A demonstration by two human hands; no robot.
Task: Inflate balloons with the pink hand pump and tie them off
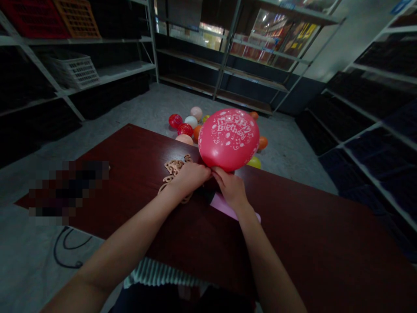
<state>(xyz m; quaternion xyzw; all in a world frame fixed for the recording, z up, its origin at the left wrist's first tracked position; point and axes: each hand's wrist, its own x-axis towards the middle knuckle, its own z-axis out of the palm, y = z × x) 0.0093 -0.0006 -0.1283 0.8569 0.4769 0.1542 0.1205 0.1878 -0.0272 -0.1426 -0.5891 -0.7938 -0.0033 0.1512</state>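
Note:
An inflated pink-red balloon (229, 139) with white "Happy Birthday" print stands above the far edge of the dark red table (293, 226). My left hand (194, 174) and my right hand (230, 184) meet at its lower end, fingers pinched together at the neck, which they hide. Beneath and beside my left hand lies a heap of uninflated tan balloons (174, 167). A flat pink-purple item (224, 206) rests on the table under my right hand and wrist.
Several inflated balloons (185, 130) lie on the floor beyond the table. Metal shelves (208, 65) line the room, with a white basket (78, 71) at left. A pixelated patch covers the table's left end. A black cable (60, 256) hangs at lower left.

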